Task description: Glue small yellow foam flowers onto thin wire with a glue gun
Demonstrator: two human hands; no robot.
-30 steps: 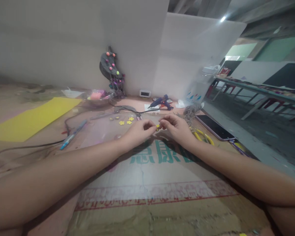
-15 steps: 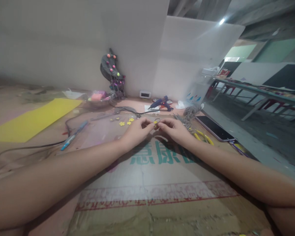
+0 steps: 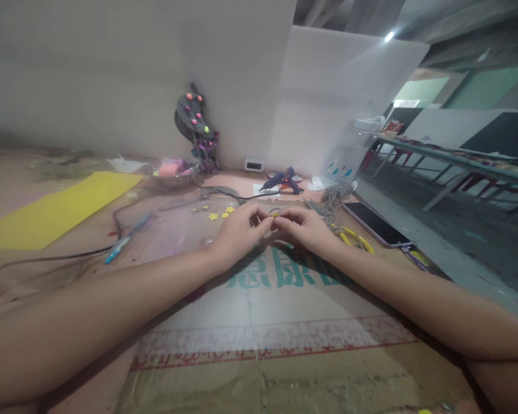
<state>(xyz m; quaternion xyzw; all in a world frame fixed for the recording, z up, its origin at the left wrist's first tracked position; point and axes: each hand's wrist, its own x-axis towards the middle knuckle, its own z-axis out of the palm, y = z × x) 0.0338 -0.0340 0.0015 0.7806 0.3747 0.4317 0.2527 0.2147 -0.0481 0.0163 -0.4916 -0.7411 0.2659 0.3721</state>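
Note:
My left hand (image 3: 239, 236) and my right hand (image 3: 306, 230) meet above the cardboard, thumbs and fingertips pinched together. Between them is a small yellow piece (image 3: 276, 215) with a thin dark loop at its top; fingers cover most of it, so its exact kind is unclear. Left of my left hand lie several small yellow flowers (image 3: 213, 217). Beyond my hands rests a blue glue gun (image 3: 285, 180), a red light glowing on it. Yellow-handled pliers (image 3: 357, 238) lie beside my right forearm.
Flattened cardboard (image 3: 242, 310) with green characters covers the table. To the right are a phone (image 3: 377, 223), grey twine (image 3: 336, 195) and a bottle (image 3: 349, 149). A yellow sheet (image 3: 60, 210), blue pen (image 3: 128, 237) and black cable (image 3: 52, 259) lie left. A decorated grey crescent (image 3: 190, 118) stands behind.
My fingertips have closed in further over the small yellow piece, so less of it shows. Both hands stay in nearly the same place.

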